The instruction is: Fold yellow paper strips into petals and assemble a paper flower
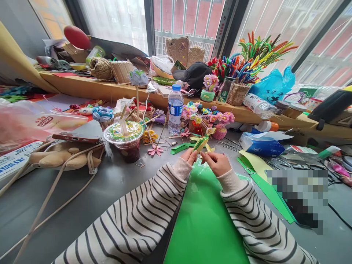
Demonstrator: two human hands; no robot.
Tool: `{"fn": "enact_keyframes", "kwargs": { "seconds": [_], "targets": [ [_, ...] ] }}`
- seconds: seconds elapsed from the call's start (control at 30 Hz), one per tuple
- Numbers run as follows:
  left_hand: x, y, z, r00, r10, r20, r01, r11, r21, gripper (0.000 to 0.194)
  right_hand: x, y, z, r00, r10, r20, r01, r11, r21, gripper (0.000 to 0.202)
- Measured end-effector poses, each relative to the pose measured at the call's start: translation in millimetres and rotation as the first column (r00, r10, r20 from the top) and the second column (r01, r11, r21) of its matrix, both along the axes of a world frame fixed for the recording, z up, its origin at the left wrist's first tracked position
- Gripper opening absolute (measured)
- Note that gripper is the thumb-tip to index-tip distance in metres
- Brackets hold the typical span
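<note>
My left hand (189, 156) is closed on a small stack of folded green and yellow paper (201, 143), which points up and away from me. Close beside it, my right hand (218, 164) makes a pinch, thumb against fingers; what sits in that pinch is too small to make out. A yellow paper scrap (209, 148) shows just behind the right fingertips. Both hands are above the far end of a glossy green sheet (206, 223). Green folded paper strips (180, 148) lie on the table past my left hand.
A lidded drink cup (129, 156) and a water bottle (175, 110) stand beyond my left arm. At left lies a bag (66, 157) with a phone on top. Scissors (249, 171), a green strip (271, 194) and a blue tissue pack (261, 143) lie right. Craft flowers (196, 119) stand behind.
</note>
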State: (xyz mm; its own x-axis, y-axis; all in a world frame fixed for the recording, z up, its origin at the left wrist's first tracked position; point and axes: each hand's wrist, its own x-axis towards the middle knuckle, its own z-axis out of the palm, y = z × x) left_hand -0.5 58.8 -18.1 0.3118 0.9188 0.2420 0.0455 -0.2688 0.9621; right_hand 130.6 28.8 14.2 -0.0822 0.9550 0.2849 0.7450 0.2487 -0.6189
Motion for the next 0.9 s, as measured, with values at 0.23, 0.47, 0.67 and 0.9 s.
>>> {"fn": "enact_keyframes", "kwargs": {
  "seconds": [0.23,0.47,0.67,0.9],
  "targets": [
    [0,-3,8.5,0.996,0.071,0.046,-0.069,0.996,-0.057,0.041,-4,-2,1.4,1.000,-0.005,-0.003,0.005,1.000,-0.016,0.042],
    [1,-1,4.5,0.988,0.141,0.069,-0.134,0.987,-0.091,0.042,-8,-3,3.3,1.000,0.009,-0.017,-0.009,0.999,-0.033,0.040],
    [2,0,3.3,0.984,0.156,0.083,-0.144,0.980,-0.138,0.046,-9,-4,3.2,0.999,0.028,-0.031,-0.029,0.999,-0.027,0.042],
    [1,-3,12.1,0.982,0.114,0.153,-0.078,0.972,-0.220,0.044,-8,-1,0.9,0.997,0.052,-0.055,-0.055,0.997,-0.048,0.043]
  ]
}}
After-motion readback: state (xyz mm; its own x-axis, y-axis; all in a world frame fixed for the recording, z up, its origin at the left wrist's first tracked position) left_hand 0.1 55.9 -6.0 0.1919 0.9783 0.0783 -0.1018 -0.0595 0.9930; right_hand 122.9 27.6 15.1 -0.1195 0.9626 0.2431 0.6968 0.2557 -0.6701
